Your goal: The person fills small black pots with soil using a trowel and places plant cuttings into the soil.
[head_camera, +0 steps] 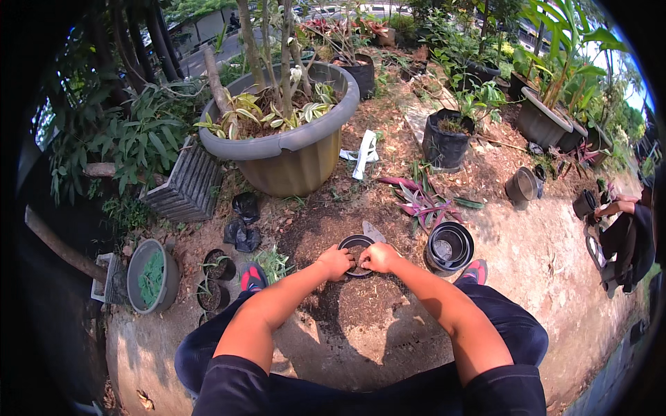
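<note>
Between my feet a small black plastic plant pot (355,241) stands on the ground with soil (358,253) inside. My left hand (337,262) is at its left side, fingers curled over the rim. From the right, my right hand (380,258) reaches over the rim, its bent fingertips at the soil; whether they pinch anything is hidden. Just beyond that hand lies a trowel (373,231), its grey blade pointing away and its handle mostly covered. Loose dark soil (312,236) spreads around the pot. Right of it stand nested black pots (450,245).
Uprooted purple-green plants (424,200) lie ahead, near a large planter (291,166). At left are a grey tub (169,283) with green material, small filled pots (214,296) and black plastic bags (242,236). Another person (632,234) sits at far right, hands at a black pot (584,203).
</note>
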`<act>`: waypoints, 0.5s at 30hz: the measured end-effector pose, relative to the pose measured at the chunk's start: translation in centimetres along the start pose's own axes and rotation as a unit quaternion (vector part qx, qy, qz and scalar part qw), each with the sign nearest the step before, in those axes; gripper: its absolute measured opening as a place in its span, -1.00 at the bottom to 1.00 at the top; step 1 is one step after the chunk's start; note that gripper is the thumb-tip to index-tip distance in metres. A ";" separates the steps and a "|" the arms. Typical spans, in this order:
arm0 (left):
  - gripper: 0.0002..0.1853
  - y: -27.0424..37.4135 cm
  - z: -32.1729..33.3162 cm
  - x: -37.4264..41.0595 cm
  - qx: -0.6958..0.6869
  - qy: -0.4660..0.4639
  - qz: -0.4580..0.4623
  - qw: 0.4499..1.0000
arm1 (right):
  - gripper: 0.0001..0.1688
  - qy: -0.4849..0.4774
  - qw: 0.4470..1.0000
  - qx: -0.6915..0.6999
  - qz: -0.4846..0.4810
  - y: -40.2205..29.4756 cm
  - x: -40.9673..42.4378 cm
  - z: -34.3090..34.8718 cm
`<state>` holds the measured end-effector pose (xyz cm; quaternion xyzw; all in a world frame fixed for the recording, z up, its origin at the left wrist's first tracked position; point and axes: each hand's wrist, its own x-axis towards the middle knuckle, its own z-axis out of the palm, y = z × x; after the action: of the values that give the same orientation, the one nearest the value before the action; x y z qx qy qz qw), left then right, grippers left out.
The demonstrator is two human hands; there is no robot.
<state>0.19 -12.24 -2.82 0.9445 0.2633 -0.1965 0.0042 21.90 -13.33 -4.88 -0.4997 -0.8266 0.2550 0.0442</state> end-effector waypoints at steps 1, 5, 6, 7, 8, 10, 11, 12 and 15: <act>-0.49 0.6 0.0 -0.5 -0.007 -0.006 0.009 1.000 | -0.77 0.000 1.000 -0.002 -0.004 -0.4 -0.3 0.0; -0.36 -0.1 -0.7 -1.7 -0.086 0.039 0.002 0.996 | -0.76 -0.009 1.000 -0.019 -0.020 -0.9 -0.3 -0.2; -0.33 -0.2 -1.5 -2.4 -0.096 0.022 0.002 0.995 | -0.76 -0.013 0.999 -0.032 -0.025 -1.2 -0.4 -0.5; -0.32 -0.7 -1.5 -2.8 -0.054 0.006 0.027 0.998 | -0.76 -0.018 0.998 -0.045 -0.031 -1.3 -0.4 -0.7; -0.30 -1.3 -1.3 -3.3 -0.013 -0.009 0.053 0.998 | -0.76 -0.033 0.996 -0.067 -0.042 -1.4 -0.2 -1.1; -0.26 -1.6 -3.2 -4.1 0.059 -0.074 0.091 0.991 | -0.77 -0.056 0.990 -0.111 -0.059 -1.6 0.4 -2.7; -0.28 -1.9 -4.3 -4.3 0.055 -0.065 0.102 0.991 | -0.77 -0.060 0.989 -0.117 -0.070 -1.7 0.6 -3.5; -0.30 -2.3 -5.1 -4.8 0.050 -0.058 0.111 0.991 | -0.78 -0.065 0.987 -0.123 -0.082 -2.2 0.7 -4.3; -0.35 -2.7 -7.7 -4.6 0.027 -0.046 0.099 0.994 | -0.77 -0.067 0.984 -0.122 -0.109 -2.5 1.1 -6.5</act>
<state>-1.92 -11.34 6.26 0.9556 0.1626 -0.2453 0.0101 21.51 -10.82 1.73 -0.3901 -0.9022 0.1785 -0.0454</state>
